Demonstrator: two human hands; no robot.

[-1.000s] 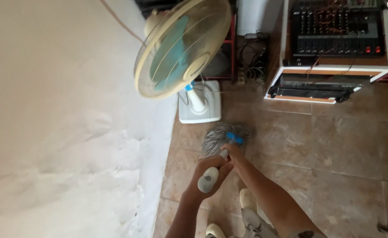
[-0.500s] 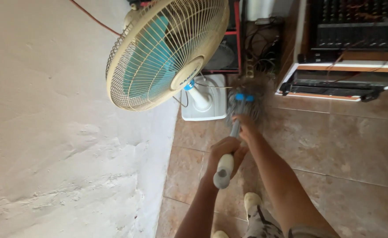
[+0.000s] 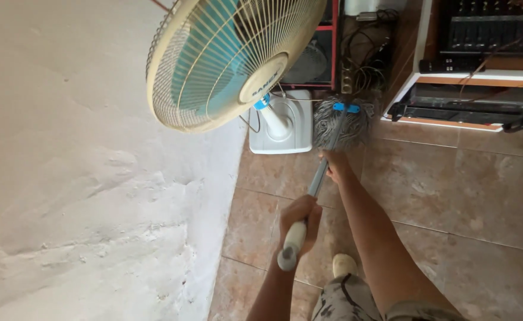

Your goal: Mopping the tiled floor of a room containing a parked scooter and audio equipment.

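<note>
— While the mop (image 3: 343,123) sits down there by the fan, which hand has the top of it?

— The left hand (image 3: 300,223). It is curled tight round the pale grip at the upper end of the mop handle (image 3: 318,181), fingers wrapped fully, no gap showing. The rounded end of the grip sticks out just below the fist.

— And the other?

— The right hand (image 3: 335,168) is further down the same handle, closed on the grey shaft not far above the head — though from here I see mostly the back of it, so how the fingers lie underneath I cannot tell.

— Where is the mop head itself?

— On the brown tiled floor (image 3: 463,196), grey strings spread out under a blue clamp, just beside the white base of the pedestal fan (image 3: 228,59). It looks to be touching the edge of that base. The fan's cream cage with its teal blades tilts out over the pale rough wall (image 3: 83,178).

— Anything behind?

— A white-framed rack of black audio equipment (image 3: 481,65) against the far side, and a tangle of cables (image 3: 365,65) in the corner behind the mop. A pale shoe (image 3: 344,264) shows on the tiles below the arms.
</note>
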